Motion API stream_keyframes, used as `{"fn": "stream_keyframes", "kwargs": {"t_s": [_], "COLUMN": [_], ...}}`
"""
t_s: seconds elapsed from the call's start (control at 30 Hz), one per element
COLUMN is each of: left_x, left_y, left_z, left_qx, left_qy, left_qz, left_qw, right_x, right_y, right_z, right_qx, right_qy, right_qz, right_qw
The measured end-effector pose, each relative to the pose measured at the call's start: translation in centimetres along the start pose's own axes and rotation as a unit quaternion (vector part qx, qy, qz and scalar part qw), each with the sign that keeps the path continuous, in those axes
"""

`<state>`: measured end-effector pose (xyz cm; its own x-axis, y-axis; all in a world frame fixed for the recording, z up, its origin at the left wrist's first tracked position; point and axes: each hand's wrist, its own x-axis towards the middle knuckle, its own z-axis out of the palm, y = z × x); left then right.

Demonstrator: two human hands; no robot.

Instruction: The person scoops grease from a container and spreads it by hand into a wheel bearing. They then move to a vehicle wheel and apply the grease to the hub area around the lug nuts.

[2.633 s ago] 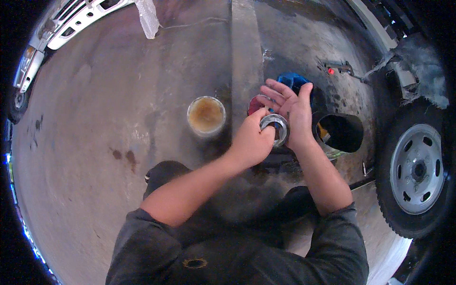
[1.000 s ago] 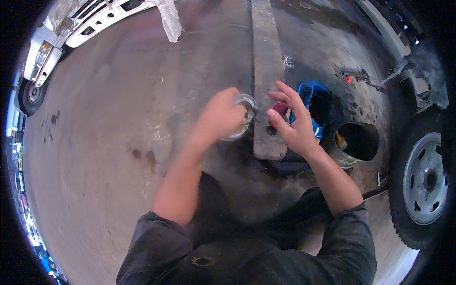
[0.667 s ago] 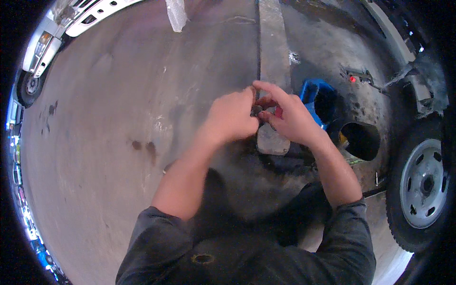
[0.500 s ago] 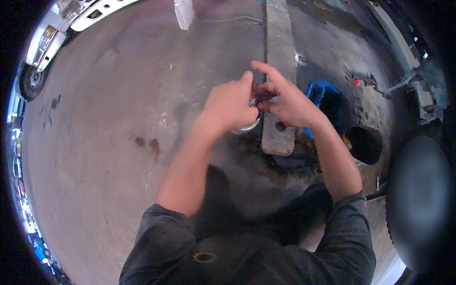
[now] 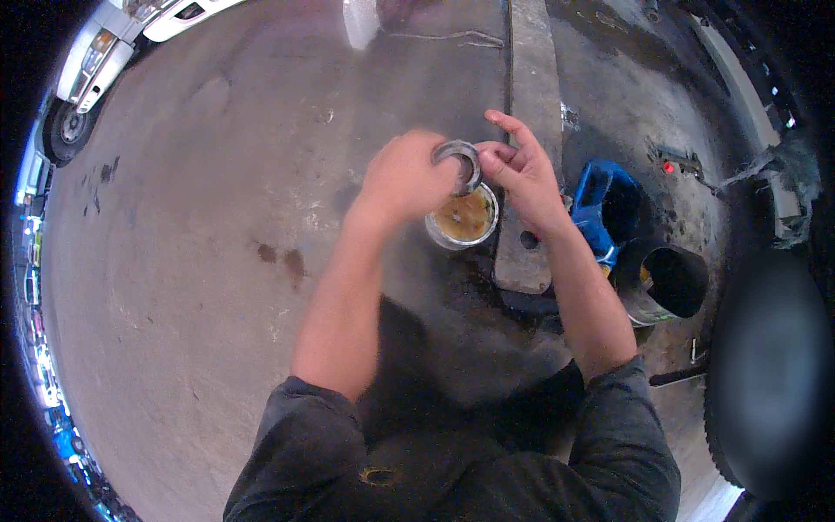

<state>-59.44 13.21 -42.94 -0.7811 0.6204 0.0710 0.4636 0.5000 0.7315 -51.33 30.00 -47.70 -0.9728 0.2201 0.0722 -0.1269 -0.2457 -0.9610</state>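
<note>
A grey metal bearing ring [image 5: 472, 177] is held up between my two hands, its open middle facing me. My left hand [image 5: 407, 174] is closed around its left side, the fingertips partly hidden. The thumb and a bent finger of my right hand [image 5: 532, 183] meet at the ring's right edge, while another finger points up and away. Just below the ring is a round tub [image 5: 464, 241] with a pale rim, holding yellow-brown stuff that looks like grease.
Right of the tub runs a long metal beam [image 5: 532, 87] with a hole near its end. Beyond it stand a cut-open blue jug [image 5: 593, 213] and a dark bucket [image 5: 639, 306]. A big tyre [image 5: 718, 435] is at the right. A white vehicle [image 5: 87, 70] stands far left.
My hands have parted a little, and the ring has come into sight between them. The tub, mostly covered before, now shows its contents. The whole view has shifted slightly.
</note>
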Motion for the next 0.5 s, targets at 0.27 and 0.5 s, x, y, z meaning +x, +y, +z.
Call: {"fn": "stream_keyframes", "kwargs": {"t_s": [0.27,0.5], "left_x": [-0.6,0.5], "left_y": [-1.0,-2.0], "left_z": [-0.9,0.6], "left_qx": [-0.691,-0.887], "left_qy": [-0.106,-0.301], "left_qz": [-0.159,-0.043], "left_qw": [0.697,0.349], "right_x": [1.8,3.4], "right_y": [19.3,24.6], "right_z": [-0.5,-0.1], "right_qx": [-0.309,-0.398], "right_qy": [0.058,0.164], "right_qz": [0.289,0.275], "right_qw": [0.904,0.86]}}
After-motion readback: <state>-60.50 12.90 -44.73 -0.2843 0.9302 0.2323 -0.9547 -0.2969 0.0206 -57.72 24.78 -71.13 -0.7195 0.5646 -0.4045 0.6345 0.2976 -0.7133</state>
